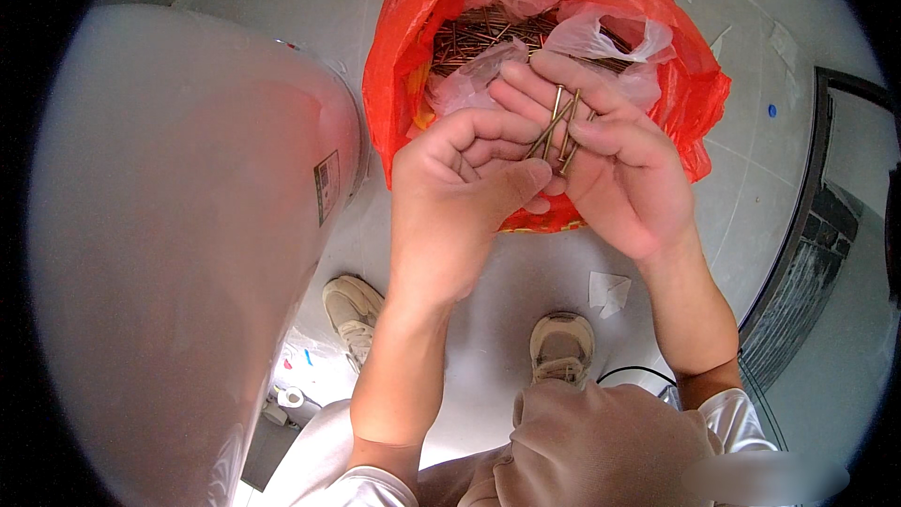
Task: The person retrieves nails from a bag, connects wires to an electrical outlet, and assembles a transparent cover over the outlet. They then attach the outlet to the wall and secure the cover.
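Several long, thin, brass-coloured screws (557, 122) with flat heads lie crossed between my hands; their threads are too fine to make out. My left hand (465, 164) pinches the lower ends with its thumb over curled fingers. My right hand (615, 150) is turned palm up, its thumb pressing screws against the cupped fingers. Both hands are above the near side of a wide red plastic bag (413, 47). Inside the bag, many similar screws (483, 36) lie heaped among crumpled clear plastic bags (605, 36). My hands hide part of the heap.
A large, pale, rounded object (188, 225) with a label takes up the left side. My shoes (561, 347) stand on the grey tiled floor (488, 319) near a scrap of white paper (610, 292). At the right is a dark-framed panel (812, 225); a black cable (638, 369) curves nearby.
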`<state>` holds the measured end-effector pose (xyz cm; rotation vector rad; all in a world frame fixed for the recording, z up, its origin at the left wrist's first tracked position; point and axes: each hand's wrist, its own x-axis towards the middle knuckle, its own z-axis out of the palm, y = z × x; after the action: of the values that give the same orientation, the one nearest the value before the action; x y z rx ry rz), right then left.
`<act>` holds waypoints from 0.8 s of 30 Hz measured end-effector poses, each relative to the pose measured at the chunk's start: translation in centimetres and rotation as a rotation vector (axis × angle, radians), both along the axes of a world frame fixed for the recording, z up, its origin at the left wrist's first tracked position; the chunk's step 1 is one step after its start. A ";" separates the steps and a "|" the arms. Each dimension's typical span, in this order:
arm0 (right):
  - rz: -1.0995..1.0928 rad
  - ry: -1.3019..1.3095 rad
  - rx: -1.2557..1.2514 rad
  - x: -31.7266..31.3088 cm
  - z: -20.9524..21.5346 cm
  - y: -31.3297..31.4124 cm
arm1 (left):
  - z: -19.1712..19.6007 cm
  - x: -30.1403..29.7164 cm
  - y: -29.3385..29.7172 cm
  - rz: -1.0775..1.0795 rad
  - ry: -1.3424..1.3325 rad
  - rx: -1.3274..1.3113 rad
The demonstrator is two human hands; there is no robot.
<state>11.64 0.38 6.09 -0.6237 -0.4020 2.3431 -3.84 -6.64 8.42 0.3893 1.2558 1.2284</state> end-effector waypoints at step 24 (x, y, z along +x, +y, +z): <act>0.009 -0.053 -0.007 -0.3 -0.4 -0.5 | 1.0 -1.3 0.5 -0.052 -0.108 -0.060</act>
<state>11.33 -0.08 5.65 -0.6898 -0.4213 2.3418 -5.12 -6.19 9.42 0.3059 1.1798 1.1503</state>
